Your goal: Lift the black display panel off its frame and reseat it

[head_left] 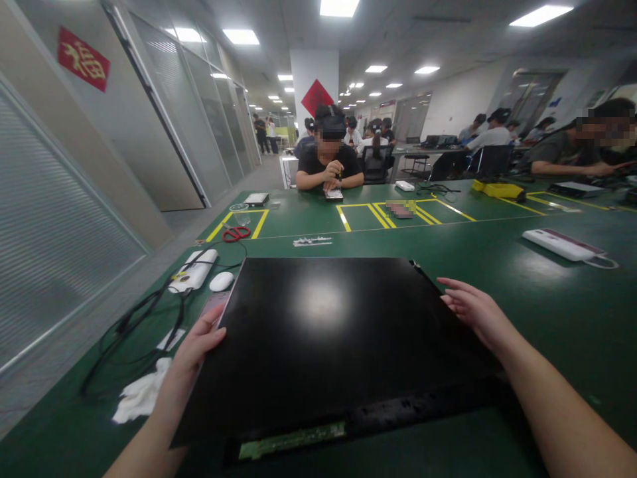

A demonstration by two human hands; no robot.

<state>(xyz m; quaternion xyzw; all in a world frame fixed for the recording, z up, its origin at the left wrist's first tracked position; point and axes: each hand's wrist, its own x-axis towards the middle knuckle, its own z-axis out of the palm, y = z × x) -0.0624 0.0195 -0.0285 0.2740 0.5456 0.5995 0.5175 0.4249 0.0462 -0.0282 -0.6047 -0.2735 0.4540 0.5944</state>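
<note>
A large black display panel, glossy with a ceiling light reflected in it, fills the middle of the view. My left hand grips its left edge, thumb on the top face and fingers going underneath. Beside the right edge, my right hand has its fingers stretched and apart, with nothing held; whether a fingertip touches the panel is unclear. Along the near side, a black frame and a green circuit board strip show below the panel. What lies under the panel is hidden.
Cables, a white power strip, a white mouse and crumpled tissue lie left. Red scissors and small parts are beyond. A white device sits right. A person works opposite.
</note>
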